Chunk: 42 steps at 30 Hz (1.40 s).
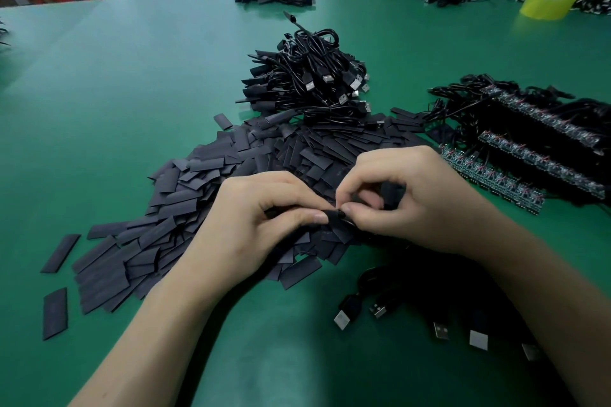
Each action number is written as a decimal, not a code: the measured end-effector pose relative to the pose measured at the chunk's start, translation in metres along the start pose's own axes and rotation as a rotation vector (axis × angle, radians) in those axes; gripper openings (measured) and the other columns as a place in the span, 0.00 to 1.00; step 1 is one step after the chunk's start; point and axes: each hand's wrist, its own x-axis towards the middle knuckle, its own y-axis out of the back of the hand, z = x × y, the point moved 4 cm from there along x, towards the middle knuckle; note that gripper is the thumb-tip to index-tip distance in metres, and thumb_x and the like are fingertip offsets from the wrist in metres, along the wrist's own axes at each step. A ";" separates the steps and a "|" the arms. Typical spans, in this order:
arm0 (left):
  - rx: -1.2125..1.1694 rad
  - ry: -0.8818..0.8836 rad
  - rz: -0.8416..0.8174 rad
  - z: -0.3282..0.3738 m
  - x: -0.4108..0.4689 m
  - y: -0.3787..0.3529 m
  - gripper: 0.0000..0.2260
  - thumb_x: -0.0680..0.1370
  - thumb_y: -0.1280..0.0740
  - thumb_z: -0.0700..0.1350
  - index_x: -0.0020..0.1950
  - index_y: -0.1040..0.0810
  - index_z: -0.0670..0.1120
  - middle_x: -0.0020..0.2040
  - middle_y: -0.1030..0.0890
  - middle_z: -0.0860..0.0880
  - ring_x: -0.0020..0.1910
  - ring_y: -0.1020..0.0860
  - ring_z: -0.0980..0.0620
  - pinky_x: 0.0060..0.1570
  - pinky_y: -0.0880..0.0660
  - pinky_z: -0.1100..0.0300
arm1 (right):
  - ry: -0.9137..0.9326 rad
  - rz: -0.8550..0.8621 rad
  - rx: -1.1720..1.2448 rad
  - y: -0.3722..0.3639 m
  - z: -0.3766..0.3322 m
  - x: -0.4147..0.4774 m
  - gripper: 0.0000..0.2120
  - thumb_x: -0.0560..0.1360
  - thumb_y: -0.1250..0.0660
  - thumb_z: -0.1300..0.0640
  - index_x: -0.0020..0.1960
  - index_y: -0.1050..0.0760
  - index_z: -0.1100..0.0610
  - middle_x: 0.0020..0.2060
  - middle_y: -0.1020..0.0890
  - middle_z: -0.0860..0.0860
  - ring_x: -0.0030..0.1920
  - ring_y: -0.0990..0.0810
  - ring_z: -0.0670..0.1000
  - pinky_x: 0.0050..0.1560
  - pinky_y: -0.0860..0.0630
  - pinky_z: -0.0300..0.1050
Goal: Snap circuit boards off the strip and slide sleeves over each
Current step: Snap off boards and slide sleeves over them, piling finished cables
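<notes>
Pinching sleeve [334, 220], L hand [261, 218] grip on left end, R hand [406, 198] on right

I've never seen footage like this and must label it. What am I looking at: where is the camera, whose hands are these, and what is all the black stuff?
There is no machine here: a person works with bare hands. The single picture comes from a camera worn on their head, looking forward and down, so the arms enter from below. The left hand and right hand meet in the middle and together pinch a black sleeve; the fingers hide what is inside. Under them, on the green table, lies a pile of flat black sleeves. Behind it is a heap of black USB cables. To the right lie strips of circuit boards; nearer the person lie several USB plugs. A yellow tape roll sits far back on the right.
</notes>
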 end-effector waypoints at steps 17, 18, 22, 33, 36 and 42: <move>-0.333 0.344 0.508 -0.014 -0.006 0.004 0.08 0.71 0.22 0.46 0.49 0.14 0.50 0.42 0.13 0.50 0.43 0.15 0.53 0.47 0.20 0.64 | -0.319 0.088 0.247 -0.008 0.007 -0.001 0.08 0.80 0.31 0.56 0.42 0.20 0.51 0.30 0.18 0.49 0.30 0.23 0.49 0.33 0.28 0.38; -0.350 0.372 0.529 -0.016 -0.007 0.004 0.07 0.71 0.22 0.45 0.49 0.13 0.50 0.42 0.12 0.50 0.42 0.14 0.52 0.46 0.20 0.63 | -0.331 0.108 0.266 -0.007 0.008 -0.001 0.09 0.81 0.32 0.56 0.42 0.20 0.51 0.29 0.19 0.49 0.29 0.25 0.46 0.32 0.30 0.37; -0.316 0.389 0.546 -0.015 -0.009 0.003 0.05 0.75 0.23 0.42 0.48 0.12 0.51 0.40 0.12 0.51 0.42 0.13 0.52 0.46 0.19 0.64 | -0.355 0.144 0.292 -0.007 0.007 -0.001 0.09 0.81 0.33 0.56 0.42 0.20 0.51 0.29 0.19 0.48 0.28 0.25 0.43 0.32 0.30 0.35; 0.126 0.197 0.552 -0.001 -0.007 0.001 0.05 0.75 0.23 0.43 0.50 0.12 0.48 0.44 0.14 0.57 0.44 0.16 0.60 0.49 0.20 0.62 | -0.365 0.183 0.243 -0.011 0.002 -0.003 0.10 0.80 0.32 0.58 0.40 0.21 0.53 0.29 0.19 0.50 0.27 0.25 0.43 0.30 0.27 0.37; 0.049 0.256 0.574 -0.004 -0.008 0.001 0.06 0.76 0.24 0.44 0.52 0.12 0.50 0.44 0.13 0.58 0.46 0.15 0.60 0.50 0.21 0.64 | -0.365 0.191 0.252 -0.010 0.003 -0.002 0.10 0.80 0.32 0.57 0.40 0.21 0.52 0.29 0.18 0.49 0.28 0.24 0.43 0.31 0.27 0.36; -0.190 0.302 0.523 -0.007 -0.007 -0.007 0.10 0.77 0.26 0.43 0.58 0.14 0.50 0.44 0.12 0.57 0.46 0.14 0.59 0.50 0.21 0.68 | -0.372 0.198 0.266 -0.010 0.005 -0.003 0.10 0.81 0.32 0.58 0.41 0.21 0.52 0.29 0.18 0.49 0.28 0.23 0.43 0.33 0.28 0.33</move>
